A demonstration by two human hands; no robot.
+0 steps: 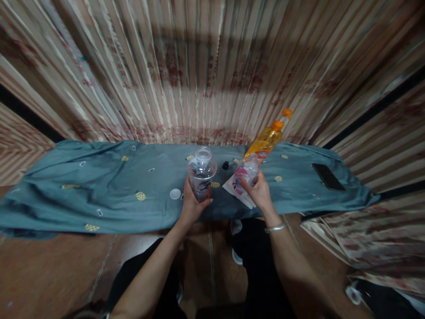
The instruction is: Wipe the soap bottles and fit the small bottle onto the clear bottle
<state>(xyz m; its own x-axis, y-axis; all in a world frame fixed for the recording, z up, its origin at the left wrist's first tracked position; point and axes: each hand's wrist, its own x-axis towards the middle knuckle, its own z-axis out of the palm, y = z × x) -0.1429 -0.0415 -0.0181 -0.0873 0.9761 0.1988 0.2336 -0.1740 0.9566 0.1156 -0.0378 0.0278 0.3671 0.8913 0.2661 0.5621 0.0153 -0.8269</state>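
On the bench point(109, 186), the orange bottle point(265, 141) stands beyond the hands. The left hand point(193, 203) wraps the cup point(201, 180); I'd keep that hold light, since thin walls could buckle. The right hand point(260, 189) grips the clear bottle point(251, 162) by the tissue point(247, 200), best kept steady. The black cap point(226, 165) lies between, easily knocked.

A clear cup point(201, 182) with dark marks stands mouth up; a clear, pink-marked bottle point(245, 173) tips right, both near the bench point(113, 190)'s front edge.
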